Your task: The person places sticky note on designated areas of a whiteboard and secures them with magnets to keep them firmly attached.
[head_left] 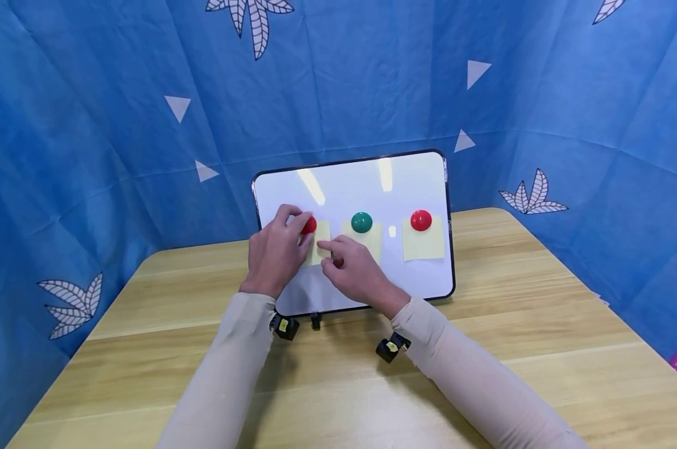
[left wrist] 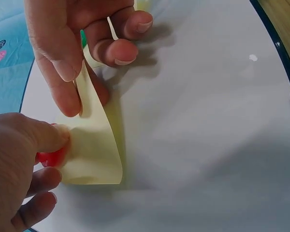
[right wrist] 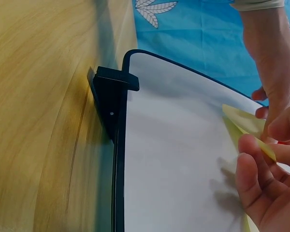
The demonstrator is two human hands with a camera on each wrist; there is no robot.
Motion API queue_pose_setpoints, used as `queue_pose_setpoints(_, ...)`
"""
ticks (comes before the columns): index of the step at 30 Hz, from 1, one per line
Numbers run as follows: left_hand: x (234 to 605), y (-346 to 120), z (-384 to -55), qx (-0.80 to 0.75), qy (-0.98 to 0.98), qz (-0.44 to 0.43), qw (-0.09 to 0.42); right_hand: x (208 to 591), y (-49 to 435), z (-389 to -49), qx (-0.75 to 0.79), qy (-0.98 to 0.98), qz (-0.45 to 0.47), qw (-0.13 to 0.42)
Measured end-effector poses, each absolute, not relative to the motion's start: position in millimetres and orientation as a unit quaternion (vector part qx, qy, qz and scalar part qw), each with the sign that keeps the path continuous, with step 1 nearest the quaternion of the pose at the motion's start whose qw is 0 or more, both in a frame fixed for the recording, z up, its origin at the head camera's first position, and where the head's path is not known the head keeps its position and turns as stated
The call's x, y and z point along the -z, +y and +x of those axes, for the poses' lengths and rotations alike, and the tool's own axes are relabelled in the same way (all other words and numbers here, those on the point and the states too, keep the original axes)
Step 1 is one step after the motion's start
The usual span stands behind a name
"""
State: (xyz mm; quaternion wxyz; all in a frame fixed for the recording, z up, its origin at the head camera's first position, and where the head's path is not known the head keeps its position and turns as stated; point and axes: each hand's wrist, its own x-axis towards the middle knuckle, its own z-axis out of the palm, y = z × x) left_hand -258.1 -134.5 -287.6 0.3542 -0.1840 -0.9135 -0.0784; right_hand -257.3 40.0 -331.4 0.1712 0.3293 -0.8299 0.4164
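Observation:
In the head view a whiteboard (head_left: pixel 394 274) leans at a tilt on the table. My left hand (head_left: pixel 273 255) grips a red round magnet (head_left: pixel 309 225) at the top of the leftmost yellow sticky note (head_left: pixel 320 255). From the right, my right hand (head_left: pixel 355 268) pinches that note's edge. In the left wrist view one finger lies in front of the note (left wrist: pixel 94 159) and another behind it, and the lower part stands off the board. The right wrist view shows the note (right wrist: pixel 246 121) bent between the fingers. Part of the red magnet (left wrist: pixel 53 157) is hidden by the left hand.
A green round magnet (head_left: pixel 361 222) sits over the middle yellow note (head_left: pixel 374 240). Another red magnet (head_left: pixel 421 220) sits over the right note (head_left: pixel 422 246). A black bracket (right wrist: pixel 111 89) grips the board's edge. Blue curtain (head_left: pixel 361 81) surrounds the wooden table (head_left: pixel 518 299).

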Motion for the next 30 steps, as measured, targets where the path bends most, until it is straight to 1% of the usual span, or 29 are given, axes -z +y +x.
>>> queue_pose_setpoints(10,292.4,-137.4,-258.4,0.087,-0.91,-0.181,0.362,333.0,41.6,-257.3,-0.411,-0.833,0.326,0.178)
queue_pose_setpoints(17,300.3,-144.3,-251.6,0.093,-0.902,-0.17,0.385,332.3,48.3,-255.7,-0.395,-0.85,0.296,0.185)
queue_pose_setpoints(22,308.9,-151.0,-243.9,0.114,-0.9,-0.156,0.391,331.9,55.1,-254.1,-0.405,-0.85,0.291,0.171)
queue_pose_setpoints(30,321.1,-160.8,-232.0,0.147,-0.898,-0.156,0.384,330.8,63.6,-249.2,-0.411,-0.847,0.305,0.147)
